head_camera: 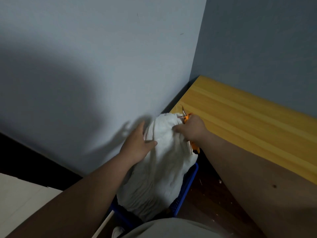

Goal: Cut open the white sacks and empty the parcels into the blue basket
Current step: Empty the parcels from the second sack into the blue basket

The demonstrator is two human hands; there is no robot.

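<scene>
A full white sack [159,172] stands upright in the blue basket [186,189], hiding most of it. My left hand [137,145] lies flat against the sack's upper left side, fingers spread and thumb pressing the cloth. My right hand [193,128] grips orange-handled scissors [185,116] and bunches the sack's top right corner. The scissor blades poke out above my fist at the sack's top edge. No parcels are visible.
A yellow wooden tabletop [248,121] runs along the right, close to my right arm. A grey wall [103,66] stands right behind the sack. Dark brown floor [211,200] with small scraps lies right of the basket. A pale surface [22,196] sits at lower left.
</scene>
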